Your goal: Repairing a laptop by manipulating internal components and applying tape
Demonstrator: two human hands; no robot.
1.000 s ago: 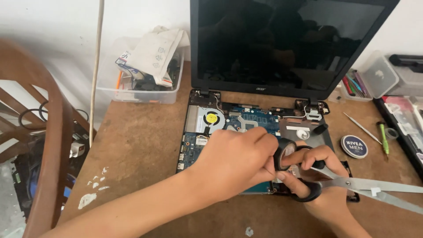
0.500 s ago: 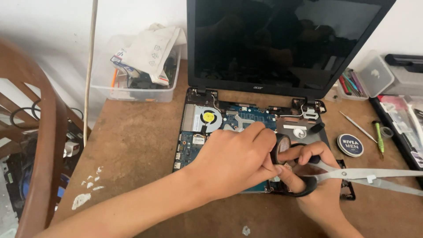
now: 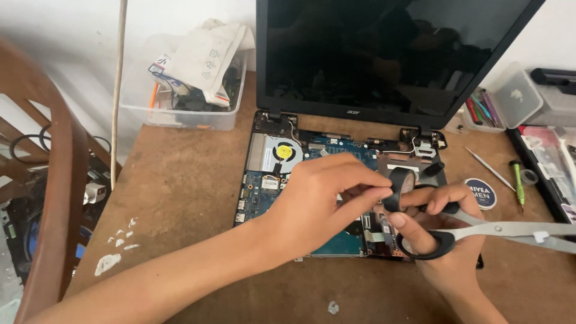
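the left hand reaches in from the lower left, thumb and forefinger pinched together on the edge of a small roll of black adhesive tape. the right hand comes up from the lower right, its fingers closed through the black loop handles of a pair of steel-bladed scissors; its upper fingers also appear to steady the far side of the tape roll. both hands therefore meet at the roll, the left hand covering more of it.

the roll stands on edge, open core facing the camera, between the two hands and above the right half of the opened laptop base with its exposed blue circuit board. the scissors' long axis runs nearly level, blades pointing right, away from the roll; whether the blades are parted cannot be told.

outward: a round cooling fan with a yellow hub lies left of the hands, the dark laptop screen stands behind, a round blue tin sits just right, and a green-handled screwdriver lies farther right. a clear plastic tub of cables and papers rests at the back left of the brown wooden table.
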